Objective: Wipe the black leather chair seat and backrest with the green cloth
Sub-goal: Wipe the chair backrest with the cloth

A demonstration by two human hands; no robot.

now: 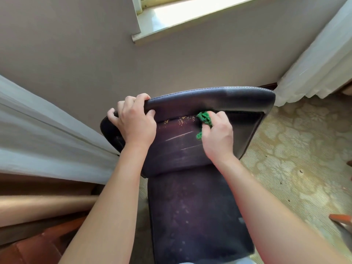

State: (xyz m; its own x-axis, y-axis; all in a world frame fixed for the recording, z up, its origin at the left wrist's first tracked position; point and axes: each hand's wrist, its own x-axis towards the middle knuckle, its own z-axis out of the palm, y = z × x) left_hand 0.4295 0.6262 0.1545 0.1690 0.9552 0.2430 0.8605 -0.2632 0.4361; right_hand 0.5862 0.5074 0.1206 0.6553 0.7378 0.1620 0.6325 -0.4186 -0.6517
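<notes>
The black leather chair stands below me, its backrest (pixel 177 147) leaning toward the wall and its dusty seat (pixel 192 216) nearest me. My left hand (pixel 136 121) grips the top left edge of the backrest. My right hand (pixel 217 134) holds the bunched green cloth (pixel 204 120) pressed against the upper backrest, just under the padded top edge. Small yellowish crumbs (pixel 182 120) lie on the leather left of the cloth, with pale scuff streaks below them.
A grey wall with a window sill (pixel 171 25) rises behind the chair. White curtains hang at left (pixel 47 134) and right (pixel 320 60). Patterned beige floor (pixel 295 159) spreads to the right. Brown wooden furniture (pixel 38 216) sits at lower left.
</notes>
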